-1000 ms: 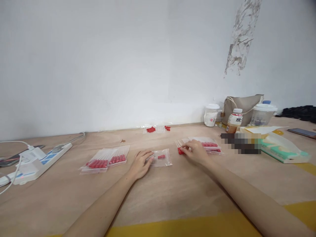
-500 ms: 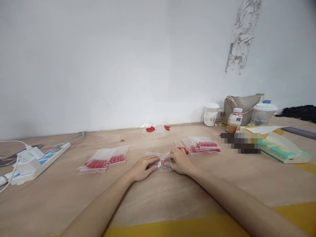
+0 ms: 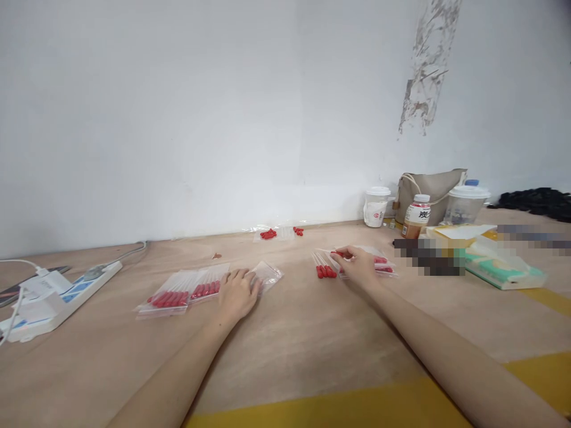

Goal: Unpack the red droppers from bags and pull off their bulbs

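Observation:
My left hand (image 3: 238, 292) lies low over the table, its fingers on a small clear zip bag (image 3: 270, 274) that sticks out to the right of the thumb. Its fingertips reach the edge of a bag of red-tipped white sticks (image 3: 206, 290), and another such bag (image 3: 169, 298) lies to the left. On the right, my right hand (image 3: 359, 266) pinches a red-tipped stick (image 3: 336, 254) between thumb and fingers. Just left of that hand, several loose red-tipped sticks (image 3: 325, 271) lie in a fan. Partly under the hand is a pile of filled bags (image 3: 386, 268).
Clear bags with red pieces (image 3: 268, 234) lie by the wall. A white power strip (image 3: 74, 297) with plugs is at far left. At right stand a paper cup (image 3: 376, 208), a bottle (image 3: 417, 217), a grey bag (image 3: 432, 187), a lidded plastic cup (image 3: 466, 205) and a tissue pack (image 3: 504, 267).
My left hand has moved left with the clear bag, away from the middle. My right hand has let go of that bag, moved right and taken a red-tipped stick.

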Motion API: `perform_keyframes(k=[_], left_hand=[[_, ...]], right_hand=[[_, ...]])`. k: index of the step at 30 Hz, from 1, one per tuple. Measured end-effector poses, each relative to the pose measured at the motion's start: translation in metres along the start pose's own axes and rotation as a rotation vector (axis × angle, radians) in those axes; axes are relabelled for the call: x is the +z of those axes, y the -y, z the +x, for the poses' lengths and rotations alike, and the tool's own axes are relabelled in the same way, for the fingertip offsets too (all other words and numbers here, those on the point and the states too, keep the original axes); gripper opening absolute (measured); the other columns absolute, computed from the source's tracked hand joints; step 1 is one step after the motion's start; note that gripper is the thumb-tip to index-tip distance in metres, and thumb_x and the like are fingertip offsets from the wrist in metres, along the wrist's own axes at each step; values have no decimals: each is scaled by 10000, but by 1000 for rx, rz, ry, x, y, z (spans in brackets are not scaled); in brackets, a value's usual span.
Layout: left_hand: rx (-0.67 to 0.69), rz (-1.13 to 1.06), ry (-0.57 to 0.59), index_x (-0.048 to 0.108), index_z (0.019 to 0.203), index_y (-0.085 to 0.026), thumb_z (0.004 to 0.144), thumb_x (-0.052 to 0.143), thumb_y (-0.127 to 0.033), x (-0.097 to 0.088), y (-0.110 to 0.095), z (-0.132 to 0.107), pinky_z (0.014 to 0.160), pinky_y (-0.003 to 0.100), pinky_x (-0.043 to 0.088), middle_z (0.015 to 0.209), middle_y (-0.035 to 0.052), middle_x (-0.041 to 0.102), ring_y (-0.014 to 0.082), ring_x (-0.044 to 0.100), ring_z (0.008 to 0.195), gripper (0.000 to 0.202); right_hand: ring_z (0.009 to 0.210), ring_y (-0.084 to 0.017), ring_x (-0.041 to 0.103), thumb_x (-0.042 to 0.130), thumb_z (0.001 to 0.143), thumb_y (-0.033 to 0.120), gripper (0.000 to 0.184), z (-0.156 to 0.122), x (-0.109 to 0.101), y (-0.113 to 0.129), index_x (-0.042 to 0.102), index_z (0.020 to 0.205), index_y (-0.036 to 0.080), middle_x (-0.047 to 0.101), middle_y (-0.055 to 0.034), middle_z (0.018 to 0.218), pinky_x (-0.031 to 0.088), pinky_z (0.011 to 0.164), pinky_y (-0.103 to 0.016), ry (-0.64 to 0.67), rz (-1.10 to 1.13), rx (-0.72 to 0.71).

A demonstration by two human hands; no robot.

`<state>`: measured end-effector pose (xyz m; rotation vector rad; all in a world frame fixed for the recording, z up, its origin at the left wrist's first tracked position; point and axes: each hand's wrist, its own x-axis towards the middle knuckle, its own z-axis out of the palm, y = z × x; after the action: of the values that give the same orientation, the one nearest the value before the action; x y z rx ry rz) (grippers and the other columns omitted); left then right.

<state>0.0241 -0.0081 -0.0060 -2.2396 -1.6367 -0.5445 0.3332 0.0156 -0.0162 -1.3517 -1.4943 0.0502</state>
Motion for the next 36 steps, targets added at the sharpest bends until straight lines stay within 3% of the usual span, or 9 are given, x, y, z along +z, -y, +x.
perform_keyframes(k=[4,7,10,14,17,21,24,31,36], left_hand=[[212,-187,160,485,1214,-218,878,303,-396,4,14,3,1009,353,272,1339,52,395,207,326,1241,421],[243,-262,312,406,1276,-248,877,269,-456,9,18,3,1034,352,231,1375,22,339,195,253,1282,471],[124,-222,336,409,1274,-249,870,225,-502,13,11,1,1027,400,216,1362,33,361,224,270,1273,511],[-183,-85,279,516,1177,-264,861,188,-518,8,-2,2,943,526,254,1293,80,452,303,368,1202,521],[-203,-6,228,576,1089,-275,866,199,-480,1,0,3,923,552,247,1253,84,492,298,396,1176,484],[-56,16,280,485,1192,-314,862,255,-438,2,20,4,962,599,125,1344,39,388,282,295,1248,420],[-162,6,350,409,1256,-319,861,215,-479,10,32,7,916,680,55,1362,46,357,320,278,1252,468],[-361,70,208,436,1240,-238,854,223,-449,-5,56,14,951,628,123,1377,86,325,290,241,1272,488],[-226,-49,456,386,1287,-165,679,481,-558,-26,104,1,1001,486,219,1379,129,305,301,275,1261,730]], right_hand=[[793,-194,559,560,720,354,154,-8,7,10,664,763,248,676,4,770,308,756,-343,39,-224,-92],[816,-197,542,556,731,357,155,-12,11,16,665,759,252,678,2,781,258,763,-353,73,-322,-128],[813,-199,527,554,736,411,198,-14,14,18,670,731,251,671,-10,762,238,738,-349,123,-395,-159],[806,-194,506,519,763,446,251,-16,15,18,670,707,253,650,-19,763,228,706,-334,135,-425,-199],[809,-182,496,499,792,396,232,-19,14,20,663,723,248,637,-19,775,228,720,-331,95,-403,-237],[804,-167,491,483,811,326,214,-26,14,26,649,710,233,633,-16,786,217,752,-341,89,-374,-313],[805,-160,490,502,801,298,176,-31,18,31,646,725,231,638,-10,793,212,765,-343,113,-353,-372],[803,-147,498,501,800,260,172,-38,24,33,643,711,221,639,-6,775,215,792,-338,161,-335,-466],[800,-158,502,489,802,256,188,-38,22,31,634,691,210,639,-15,765,224,787,-344,150,-333,-461]])
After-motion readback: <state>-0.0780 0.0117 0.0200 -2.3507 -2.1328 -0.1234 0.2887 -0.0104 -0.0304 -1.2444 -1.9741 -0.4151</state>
